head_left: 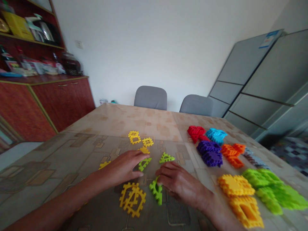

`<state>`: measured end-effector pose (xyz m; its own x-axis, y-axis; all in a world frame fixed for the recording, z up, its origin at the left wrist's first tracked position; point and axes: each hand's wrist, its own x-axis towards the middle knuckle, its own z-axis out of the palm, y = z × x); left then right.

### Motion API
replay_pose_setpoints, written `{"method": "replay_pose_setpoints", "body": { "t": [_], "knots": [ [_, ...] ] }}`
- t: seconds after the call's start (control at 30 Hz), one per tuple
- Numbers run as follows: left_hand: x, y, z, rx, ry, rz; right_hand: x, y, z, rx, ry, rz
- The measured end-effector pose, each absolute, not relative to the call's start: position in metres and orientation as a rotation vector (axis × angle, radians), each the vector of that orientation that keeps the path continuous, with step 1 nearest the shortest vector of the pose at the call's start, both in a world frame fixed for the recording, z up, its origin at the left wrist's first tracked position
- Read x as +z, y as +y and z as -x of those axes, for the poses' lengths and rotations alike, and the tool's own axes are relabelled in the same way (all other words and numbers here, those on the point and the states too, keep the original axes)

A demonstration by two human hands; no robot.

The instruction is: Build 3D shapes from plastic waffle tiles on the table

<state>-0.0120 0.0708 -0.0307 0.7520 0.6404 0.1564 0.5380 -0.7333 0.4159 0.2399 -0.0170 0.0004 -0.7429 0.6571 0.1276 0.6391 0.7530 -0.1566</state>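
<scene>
My left hand (126, 165) is above the table with thumb and fingers apart. Just beyond its opening is a lime-green triangular toothed building piece (144, 164); whether they touch I cannot tell. Its fingertips overlap a yellow piece (144, 150) in view. My right hand (178, 179) has its fingers closed at the edge of another lime-green triangular piece (157, 192), which appears tilted. A third green triangle (166, 157) lies behind the right hand. Nearer me, yellow toothed pieces (132, 199) lie together, a square-like frame with a round opening among them.
Yellow pieces (134, 139) lie farther back, and another (104, 165) sits left of my forearm. On the right are piles in red (196, 132), blue (216, 134), purple (210, 154), orange (233, 154), grey (256, 158), yellow-orange (237, 185) and green (269, 183). Two chairs (150, 97) stand behind.
</scene>
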Motion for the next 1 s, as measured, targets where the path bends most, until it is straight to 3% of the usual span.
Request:
{"method": "replay_pose_setpoints", "body": {
  "t": [0.63, 1.0],
  "knots": [
    [-0.015, 0.02, -0.023, 0.432, 0.821, -2.436, -0.008, 0.003, -0.279, 0.081, -2.321, 1.688],
    [-0.014, -0.005, -0.034, 0.357, 0.951, -2.623, -0.013, 0.003, -0.279, 0.132, -2.33, 1.721]
  ]
}}
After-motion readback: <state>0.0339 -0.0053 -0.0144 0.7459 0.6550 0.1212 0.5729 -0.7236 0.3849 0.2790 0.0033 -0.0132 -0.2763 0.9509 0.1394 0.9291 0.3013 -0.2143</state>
